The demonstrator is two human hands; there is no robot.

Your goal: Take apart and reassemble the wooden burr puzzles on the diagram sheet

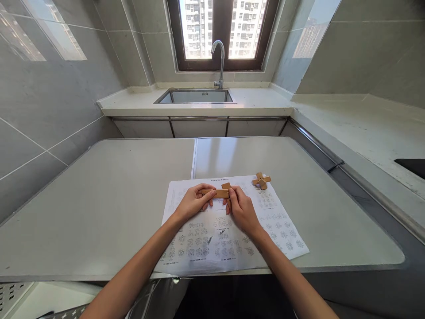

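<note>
My left hand [197, 200] and my right hand [241, 206] meet over a printed sheet. Between them lies a light-brown wooden puzzle stick [220, 193], held level; the fingers of my left hand close on its left end. At its right end my right hand pinches the stick together with another wooden piece [226, 186] that crosses it. How the pieces interlock is hidden by my fingers. To the right, a wooden cross-shaped puzzle assembly [261, 180] rests at the sheet's upper right corner.
The white instruction sheet [232, 261], covered in small diagrams, lies on a pale table [99, 212] with a seam down its middle. Behind the table are a counter with a sink [195, 96] and a faucet [219, 62] under a window. Another counter [365, 128] runs along the right.
</note>
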